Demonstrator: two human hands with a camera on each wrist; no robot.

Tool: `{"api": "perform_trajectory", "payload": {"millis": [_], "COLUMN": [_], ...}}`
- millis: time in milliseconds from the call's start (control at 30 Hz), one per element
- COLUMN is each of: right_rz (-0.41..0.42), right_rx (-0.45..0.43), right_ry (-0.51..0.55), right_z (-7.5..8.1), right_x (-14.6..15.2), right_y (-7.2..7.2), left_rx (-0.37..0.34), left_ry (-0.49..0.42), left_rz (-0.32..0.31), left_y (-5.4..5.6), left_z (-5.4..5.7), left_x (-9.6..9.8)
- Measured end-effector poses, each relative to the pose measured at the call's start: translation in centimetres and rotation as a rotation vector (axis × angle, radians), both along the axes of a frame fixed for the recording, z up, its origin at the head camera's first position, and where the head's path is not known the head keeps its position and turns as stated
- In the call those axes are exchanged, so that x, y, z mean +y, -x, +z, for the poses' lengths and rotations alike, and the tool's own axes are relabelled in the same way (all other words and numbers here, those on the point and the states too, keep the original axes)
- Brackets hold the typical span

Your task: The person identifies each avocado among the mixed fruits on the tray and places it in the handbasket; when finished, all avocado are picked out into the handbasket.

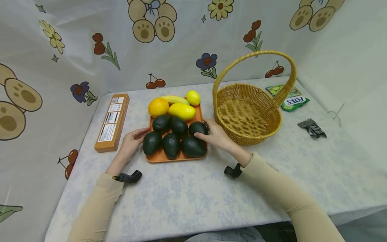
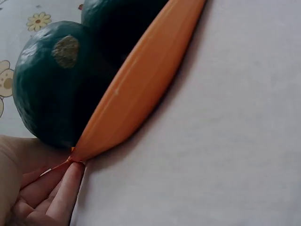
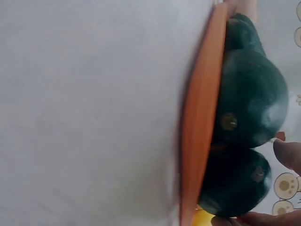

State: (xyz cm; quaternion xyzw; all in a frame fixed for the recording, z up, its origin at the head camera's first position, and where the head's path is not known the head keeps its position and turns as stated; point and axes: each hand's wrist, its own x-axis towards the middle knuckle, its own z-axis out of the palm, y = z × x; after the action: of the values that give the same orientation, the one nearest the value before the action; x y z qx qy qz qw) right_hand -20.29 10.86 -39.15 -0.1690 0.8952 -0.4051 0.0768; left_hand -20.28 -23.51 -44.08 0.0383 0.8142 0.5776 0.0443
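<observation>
Head view: orange tray (image 1: 176, 157) on the desk (image 1: 193, 198), loaded with six dark avocados (image 1: 193, 147) in front and an orange (image 1: 158, 107), mango (image 1: 182, 111), banana (image 1: 175, 99) and lemon (image 1: 193, 97) behind. Left hand (image 1: 130, 143) pinches the tray's left edge (fingertips at the rim corner in the left wrist view); right hand (image 1: 215, 135) rests on the right edge, fingers touching an avocado. Risk: if the tray tilts, the round, loosely piled fruit could roll off. Wicker basket (image 1: 273, 122) stands just right, empty.
</observation>
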Motion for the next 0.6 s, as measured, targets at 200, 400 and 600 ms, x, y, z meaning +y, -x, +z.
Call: {"api": "perform_trajectory", "payload": {"millis": [200,400,600], "right_rz": [-0.031,-0.06,-0.071], "right_rx": [-0.03,-0.038,0.0], "right_ry": [0.011,0.004,0.045], "right_z": [-0.65,-0.8,-0.45], "right_x": [-0.02,-0.25,-0.15], "right_y": [0.41,0.65,0.34], "left_rx": [-0.025,-0.01,-0.01], "left_ry": [-0.003,-0.013,0.015], "left_rz": [0.009,0.003,-0.001], "left_y": [0.16,0.2,0.14], "left_z": [0.19,0.05,-0.06], "left_x": [-0.17,-0.32,-0.11]}}
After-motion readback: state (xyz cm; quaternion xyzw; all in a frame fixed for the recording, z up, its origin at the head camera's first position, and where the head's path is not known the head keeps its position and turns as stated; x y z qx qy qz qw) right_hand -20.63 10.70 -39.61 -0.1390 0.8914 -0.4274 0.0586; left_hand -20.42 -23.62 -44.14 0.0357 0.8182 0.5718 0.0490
